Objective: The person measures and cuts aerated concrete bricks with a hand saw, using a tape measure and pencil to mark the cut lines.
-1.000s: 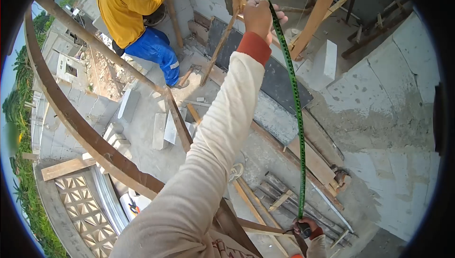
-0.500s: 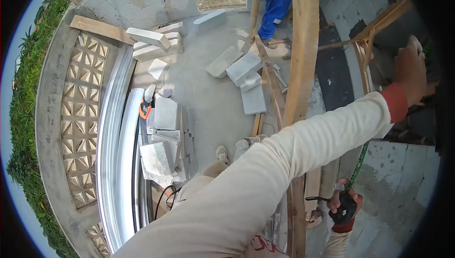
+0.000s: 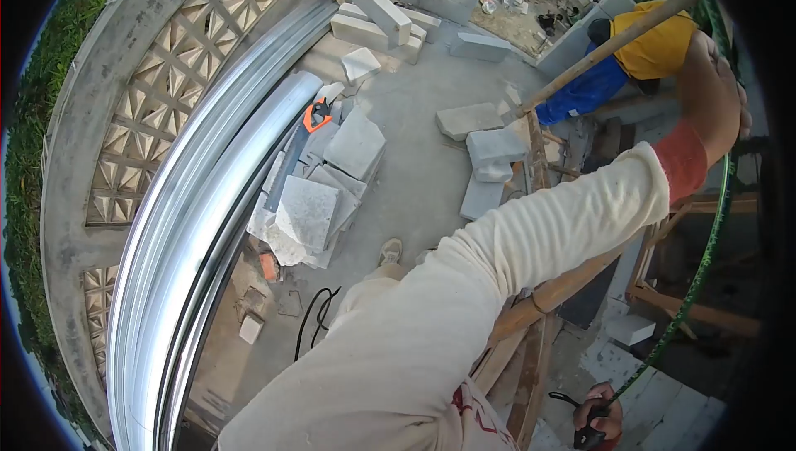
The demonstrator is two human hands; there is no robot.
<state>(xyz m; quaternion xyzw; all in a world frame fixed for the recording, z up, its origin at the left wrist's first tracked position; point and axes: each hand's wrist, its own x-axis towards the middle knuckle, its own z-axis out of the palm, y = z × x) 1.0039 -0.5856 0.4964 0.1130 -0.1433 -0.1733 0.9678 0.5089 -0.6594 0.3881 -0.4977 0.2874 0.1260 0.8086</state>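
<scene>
My left arm, in a cream sleeve with a red cuff, reaches across to the upper right. There my left hand (image 3: 711,90) is closed, fingers curled round the green tape blade (image 3: 703,273); its far side is partly hidden in the dark rim. The blade bows down from that hand to a black tape measure (image 3: 590,434) at the lower right. My right hand (image 3: 604,418) is wrapped round the tape measure's case, and a dark wrist strap loops off its left side. Timber beams (image 3: 531,318) lie beneath my left forearm.
Grey blocks (image 3: 311,210) are stacked beside a handsaw with an orange handle (image 3: 317,115). Long shiny metal profiles (image 3: 207,194) run along the patterned block wall (image 3: 157,136). A person in a yellow top (image 3: 651,41) bends near a slanting wooden pole (image 3: 613,49).
My view has turned and shifted, so the blocks and metal profiles sit differently. More of the green blade shows, now bowed. The other person's yellow top has come into view.
</scene>
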